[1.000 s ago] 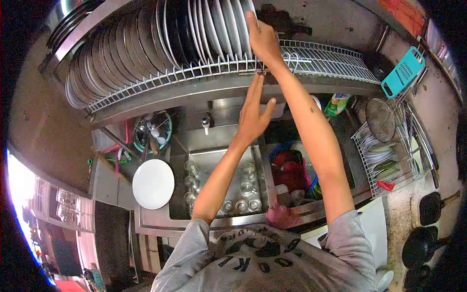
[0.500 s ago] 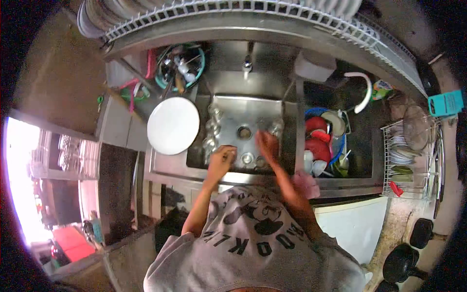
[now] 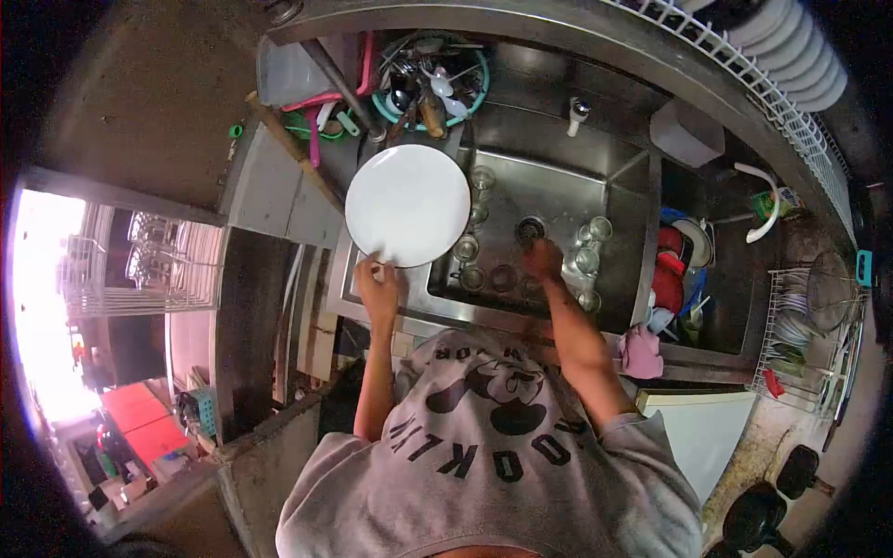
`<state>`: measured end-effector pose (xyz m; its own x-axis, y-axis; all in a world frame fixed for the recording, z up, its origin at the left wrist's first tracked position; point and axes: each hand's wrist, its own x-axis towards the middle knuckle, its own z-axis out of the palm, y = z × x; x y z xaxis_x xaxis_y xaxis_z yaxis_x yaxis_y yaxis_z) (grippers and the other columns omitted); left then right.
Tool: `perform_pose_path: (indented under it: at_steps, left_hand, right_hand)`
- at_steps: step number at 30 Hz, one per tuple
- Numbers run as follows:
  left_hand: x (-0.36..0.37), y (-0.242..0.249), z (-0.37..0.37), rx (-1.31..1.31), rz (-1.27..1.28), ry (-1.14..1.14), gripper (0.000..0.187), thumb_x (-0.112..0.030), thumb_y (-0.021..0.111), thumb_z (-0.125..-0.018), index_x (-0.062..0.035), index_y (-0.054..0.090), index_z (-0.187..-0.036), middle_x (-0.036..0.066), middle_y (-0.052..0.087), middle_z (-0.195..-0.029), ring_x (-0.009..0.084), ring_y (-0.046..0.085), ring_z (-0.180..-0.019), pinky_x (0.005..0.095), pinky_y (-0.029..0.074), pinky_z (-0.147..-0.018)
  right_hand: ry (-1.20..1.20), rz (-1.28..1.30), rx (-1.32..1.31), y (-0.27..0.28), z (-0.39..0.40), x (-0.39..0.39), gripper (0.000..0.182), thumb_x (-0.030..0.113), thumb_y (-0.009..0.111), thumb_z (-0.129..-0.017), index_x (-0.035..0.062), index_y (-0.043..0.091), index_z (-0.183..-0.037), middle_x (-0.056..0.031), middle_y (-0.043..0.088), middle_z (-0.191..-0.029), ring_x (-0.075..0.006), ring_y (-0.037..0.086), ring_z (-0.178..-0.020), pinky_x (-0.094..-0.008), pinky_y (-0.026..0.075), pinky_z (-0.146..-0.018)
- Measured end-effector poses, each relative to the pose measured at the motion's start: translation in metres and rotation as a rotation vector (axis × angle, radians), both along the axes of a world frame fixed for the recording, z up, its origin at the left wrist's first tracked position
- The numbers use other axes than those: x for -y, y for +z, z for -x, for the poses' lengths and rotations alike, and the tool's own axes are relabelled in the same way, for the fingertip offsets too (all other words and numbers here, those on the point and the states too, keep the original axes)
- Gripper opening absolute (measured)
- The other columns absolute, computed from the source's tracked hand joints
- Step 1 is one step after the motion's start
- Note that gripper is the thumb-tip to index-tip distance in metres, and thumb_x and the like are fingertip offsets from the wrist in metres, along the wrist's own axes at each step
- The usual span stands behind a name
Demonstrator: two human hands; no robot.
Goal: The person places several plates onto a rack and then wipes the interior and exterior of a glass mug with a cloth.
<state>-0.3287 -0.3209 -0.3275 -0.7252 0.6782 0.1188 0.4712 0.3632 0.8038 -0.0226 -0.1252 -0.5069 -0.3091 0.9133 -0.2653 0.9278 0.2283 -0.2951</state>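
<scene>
My left hand (image 3: 377,284) pinches the near rim of a large round white plate (image 3: 409,205) at the left edge of the sink. The plate lies face up and looks flat. Lower down, my right hand (image 3: 543,259) is inside the metal sink (image 3: 567,172), just on the near side of the drain (image 3: 530,231). Its fingers point down and look closed; what they hold, if anything, is hidden. Clear glasses (image 3: 466,248) line the sink's left and near sides, and more glasses (image 3: 588,260) stand along its right side.
A turquoise basket (image 3: 482,88) of cutlery sits behind the plate. The tap (image 3: 578,113) is at the sink's back. In the right basin stands a blue tub (image 3: 693,288) with red dishes. A pink cloth (image 3: 641,352) hangs on the front edge. A dish rack (image 3: 777,372) is farther right.
My left hand has moved from over the sink to the plate's rim. My right hand stays low in the sink near the drain. The camera view has turned and shifted.
</scene>
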Motion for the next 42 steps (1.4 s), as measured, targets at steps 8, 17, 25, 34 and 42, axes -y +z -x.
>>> perform_pose_path:
  at_steps: [8,17,25,34,42]
  left_hand:
    - [-0.026,-0.037,0.059,0.167,-0.046,0.106,0.045,-0.022,0.067,-0.083,0.0048,0.049,-0.115,0.018,0.058,-0.093,0.0278,0.058,-0.081,0.0373,0.047,-0.073]
    - [-0.027,-0.025,0.067,0.116,0.162,0.103,0.04,-0.028,0.064,-0.085,0.0017,0.051,-0.108,0.015,0.062,-0.074,0.0289,0.062,-0.067,0.0394,0.048,-0.065]
    - [-0.021,-0.021,0.064,0.03,0.042,0.048,0.047,-0.027,0.061,-0.088,0.0048,0.051,-0.121,0.015,0.061,-0.067,0.0271,0.06,-0.06,0.0391,0.047,-0.059]
    - [-0.019,0.005,0.053,0.372,-0.095,0.037,0.033,-0.012,0.056,-0.093,0.0074,0.05,-0.119,0.002,0.053,-0.062,0.0064,0.047,-0.053,0.0254,0.039,-0.045]
    - [-0.012,-0.002,0.058,0.606,-0.271,-0.035,0.041,-0.016,0.057,-0.093,-0.001,0.038,-0.126,0.007,0.061,-0.083,0.009,0.056,-0.067,0.0238,0.048,-0.051]
  right_hand:
    - [0.547,-0.44,-0.574,0.184,0.15,0.034,0.059,0.034,0.07,-0.076,0.0079,0.052,-0.126,-0.015,0.048,-0.133,-0.0362,0.045,-0.122,-0.05,0.037,-0.1]
    - [0.823,-0.441,-0.28,0.143,0.187,0.071,0.06,0.031,0.062,-0.08,0.0097,0.046,-0.133,-0.0134,0.04,-0.142,-0.0342,0.036,-0.133,-0.0542,0.03,-0.106]
    - [0.832,-0.547,-0.289,0.148,0.185,0.078,0.044,0.017,0.052,-0.087,0.0133,0.049,-0.131,-0.0107,0.042,-0.14,-0.0318,0.041,-0.129,-0.0499,0.04,-0.102]
    - [0.877,-0.539,-0.373,0.155,0.177,0.073,0.045,0.019,0.047,-0.088,0.0124,0.048,-0.132,-0.0116,0.043,-0.14,-0.0338,0.042,-0.128,-0.0503,0.036,-0.104]
    - [0.891,-0.679,-0.363,0.156,0.172,0.076,0.045,0.019,0.049,-0.087,0.0103,0.048,-0.131,-0.0081,0.045,-0.139,-0.0324,0.044,-0.125,-0.0491,0.038,-0.104]
